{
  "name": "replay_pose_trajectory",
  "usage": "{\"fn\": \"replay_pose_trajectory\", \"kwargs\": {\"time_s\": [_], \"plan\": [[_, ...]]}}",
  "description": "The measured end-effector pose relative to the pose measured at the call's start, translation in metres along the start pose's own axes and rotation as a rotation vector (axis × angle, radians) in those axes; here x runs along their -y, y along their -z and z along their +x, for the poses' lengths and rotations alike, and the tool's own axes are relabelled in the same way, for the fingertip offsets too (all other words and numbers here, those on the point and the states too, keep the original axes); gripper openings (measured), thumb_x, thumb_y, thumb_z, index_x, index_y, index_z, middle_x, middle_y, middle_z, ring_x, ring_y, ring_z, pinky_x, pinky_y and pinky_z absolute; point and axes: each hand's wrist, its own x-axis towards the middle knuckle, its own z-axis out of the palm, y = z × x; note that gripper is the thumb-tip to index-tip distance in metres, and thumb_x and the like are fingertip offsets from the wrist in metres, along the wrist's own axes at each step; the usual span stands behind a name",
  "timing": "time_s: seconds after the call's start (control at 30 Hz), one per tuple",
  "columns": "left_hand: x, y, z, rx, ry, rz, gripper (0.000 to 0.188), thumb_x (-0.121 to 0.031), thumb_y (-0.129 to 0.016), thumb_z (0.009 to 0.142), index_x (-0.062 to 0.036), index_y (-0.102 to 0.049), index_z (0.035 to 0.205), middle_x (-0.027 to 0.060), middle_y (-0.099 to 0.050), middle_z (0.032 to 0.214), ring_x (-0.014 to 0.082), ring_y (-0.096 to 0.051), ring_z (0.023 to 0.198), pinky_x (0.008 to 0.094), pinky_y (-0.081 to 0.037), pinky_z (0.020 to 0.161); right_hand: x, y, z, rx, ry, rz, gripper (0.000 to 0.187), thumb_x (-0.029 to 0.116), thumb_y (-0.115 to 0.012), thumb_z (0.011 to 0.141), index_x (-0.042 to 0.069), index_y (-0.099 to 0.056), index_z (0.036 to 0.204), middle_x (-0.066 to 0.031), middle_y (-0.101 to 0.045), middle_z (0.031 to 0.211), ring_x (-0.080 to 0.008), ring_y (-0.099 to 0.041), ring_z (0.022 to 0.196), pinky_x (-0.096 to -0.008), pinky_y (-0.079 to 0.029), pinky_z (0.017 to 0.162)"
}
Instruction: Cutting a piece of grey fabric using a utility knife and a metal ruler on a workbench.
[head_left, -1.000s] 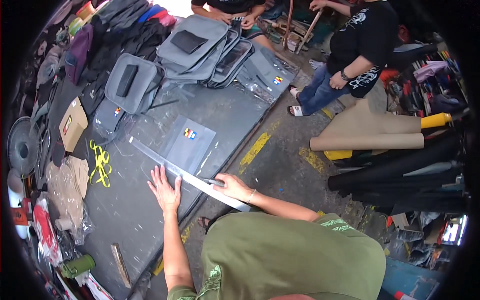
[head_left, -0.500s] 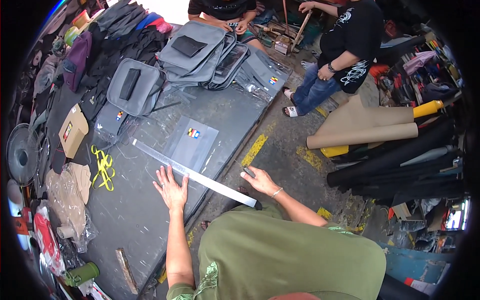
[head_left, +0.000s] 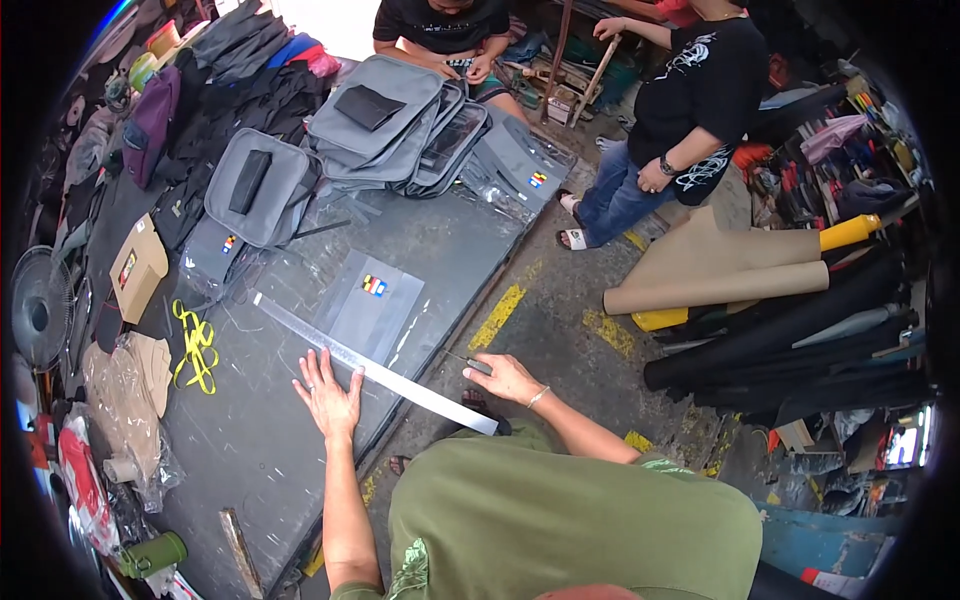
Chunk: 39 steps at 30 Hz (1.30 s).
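Observation:
My left hand point(head_left: 330, 398) lies flat with fingers spread, its fingertips pressing on the long metal ruler point(head_left: 425, 398). The ruler runs slantwise over the dark table, and its near end sticks out past the table edge by my shirt. Under and beyond it lies a grey sheet point(head_left: 390, 305) with a small colourful patch point(head_left: 374, 286), covered by what looks like clear plastic. Out beyond the table edge, my right hand point(head_left: 507, 380) is closed around a thin-bladed tool point(head_left: 480, 367) with a dark handle. The tool's tip points left toward the ruler, apart from it.
Grey bag panels point(head_left: 385, 110) are stacked at the table's far end, beside another panel point(head_left: 258, 185). A yellow strap point(head_left: 195, 345), cardboard box point(head_left: 138, 268) and wooden stick point(head_left: 240, 552) lie leftward. One person point(head_left: 445, 35) sits beyond; another point(head_left: 690, 100) stands right, near brown rolls point(head_left: 720, 287).
The whole view has shifted slightly. My left hand stays on the ruler; my right hand still holds the tool, its thin blade now showing more clearly toward the table edge.

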Motion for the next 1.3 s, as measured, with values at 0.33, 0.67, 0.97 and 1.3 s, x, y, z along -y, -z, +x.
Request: {"fn": "replay_pose_trajectory", "kwargs": {"time_s": [0.33,0.67,0.97,1.3], "plan": [[0.003,0.002,-0.005,-0.083,-0.024,-0.008,0.084,-0.062,-0.065,0.089,-0.0156,-0.04,0.155,0.0136,-0.034,0.164,0.0289,-0.023,0.156,0.0549,-0.009,0.127,-0.008,-0.009,0.018,-0.025,0.087,-0.026,0.038,0.037,-0.071,0.094,0.0,-0.07,0.105,-0.0226,-0.07,0.087,-0.0334,-0.069,0.078,-0.0415,-0.055,0.074],[0.011,-0.017,0.005,-0.13,-0.037,-0.012,0.08,-0.069,-0.05,0.095,-0.017,-0.042,0.155,0.0029,-0.038,0.163,0.0345,-0.025,0.155,0.0623,-0.013,0.124,0.02,-0.026,0.026,0.289,-0.026,0.231,0.043,0.044,-0.068,0.096,0.006,-0.072,0.117,-0.0077,-0.076,0.088,-0.0154,-0.068,0.069,-0.0315,-0.055,0.07],[0.013,-0.021,0.002,-0.157,-0.044,-0.029,0.075,-0.066,-0.049,0.098,-0.018,-0.04,0.155,0.0035,-0.04,0.162,0.0333,-0.025,0.155,0.0615,-0.013,0.124,0.026,-0.038,0.005,0.283,0.204,0.096,0.044,0.028,-0.068,0.096,0.002,-0.063,0.131,-0.0205,-0.074,0.105,-0.0301,-0.073,0.1,-0.038,-0.054,0.09],[0.013,-0.013,0.007,-0.137,-0.129,-0.001,0.079,-0.068,-0.058,0.093,-0.013,-0.05,0.148,0.0094,-0.042,0.159,0.0335,-0.029,0.153,0.0626,-0.015,0.123,0.028,-0.037,0.01,0.284,0.031,0.136,0.04,0.03,-0.066,0.097,0.006,-0.065,0.128,-0.021,-0.074,0.098,-0.0336,-0.074,0.091,-0.0395,-0.056,0.081]]}}
